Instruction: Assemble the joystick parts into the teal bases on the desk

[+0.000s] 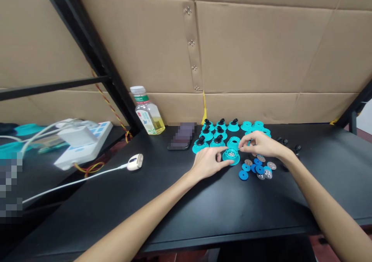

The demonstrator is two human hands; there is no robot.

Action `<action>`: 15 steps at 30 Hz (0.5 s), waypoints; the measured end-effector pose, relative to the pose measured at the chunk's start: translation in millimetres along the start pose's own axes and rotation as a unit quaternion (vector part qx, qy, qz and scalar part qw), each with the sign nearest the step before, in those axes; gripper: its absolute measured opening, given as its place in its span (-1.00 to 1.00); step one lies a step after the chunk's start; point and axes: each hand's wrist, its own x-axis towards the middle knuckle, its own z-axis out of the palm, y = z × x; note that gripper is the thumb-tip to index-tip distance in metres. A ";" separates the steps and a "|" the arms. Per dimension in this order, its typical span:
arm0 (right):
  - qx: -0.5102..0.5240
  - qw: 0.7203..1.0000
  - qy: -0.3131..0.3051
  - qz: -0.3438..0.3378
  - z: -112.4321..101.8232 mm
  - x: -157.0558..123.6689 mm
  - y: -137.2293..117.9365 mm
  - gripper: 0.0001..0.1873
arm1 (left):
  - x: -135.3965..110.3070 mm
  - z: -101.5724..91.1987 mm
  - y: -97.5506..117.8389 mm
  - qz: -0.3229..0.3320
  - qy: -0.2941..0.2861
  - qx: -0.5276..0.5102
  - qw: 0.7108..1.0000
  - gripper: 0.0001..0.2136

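Note:
My left hand [207, 162] rests on the black table [186, 204], its thumb and fingers gripping the left edge of a teal round base [231, 156] that has a silver disc inside. My right hand [260, 143] hovers just right of and above that base, fingertips pinched together on something too small to make out. Several teal bases with black knobs [212, 134] stand in rows behind my hands. Loose blue discs [247, 169] and silver discs [267, 169] lie under my right wrist.
A plastic bottle of yellowish liquid [147, 112] and a dark phone [181, 138] sit at the left rear. A white cable with a beige plug [134, 162] crosses the table. A white device [83, 142] lies far left. Cardboard walls stand behind. Small black parts [295, 149] lie right.

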 end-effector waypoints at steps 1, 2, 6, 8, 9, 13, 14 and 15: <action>0.000 0.999 -0.037 0.008 -3.0 -2.6 0.5 -0.79 | 0.0 0.1 -0.3 -0.005 0.001 -0.005 1.000 -0.54; -0.002 0.997 -0.071 0.017 -5.4 -5.1 1.3 -0.80 | 0.0 0.2 -0.5 -0.011 0.003 -0.011 1.000 -0.54; -0.036 0.989 -0.131 0.051 -9.9 -11.2 5.1 -0.78 | -1.0 -0.2 0.1 -0.032 0.001 -0.026 0.999 -0.55; -0.047 0.986 -0.151 0.049 -9.5 -11.5 6.1 -0.77 | -1.5 -0.5 1.3 -0.033 -0.003 -0.023 0.999 -0.56; -0.050 0.985 -0.160 0.042 -8.7 -11.1 6.4 -0.76 | -1.6 -0.7 1.8 -0.031 -0.004 -0.020 0.999 -0.56; -0.058 0.982 -0.180 0.019 -3.1 -8.6 6.2 -0.71 | -0.9 -0.9 2.4 -0.028 -0.009 -0.013 0.999 -0.55; -0.060 0.981 -0.181 0.017 -1.7 -8.2 5.7 -0.70 | -0.6 -1.1 2.1 -0.029 -0.011 -0.013 0.999 -0.54; -0.062 0.981 -0.183 0.016 -0.6 -8.0 4.9 -0.69 | -0.4 -1.3 1.9 -0.029 -0.015 -0.015 0.999 -0.53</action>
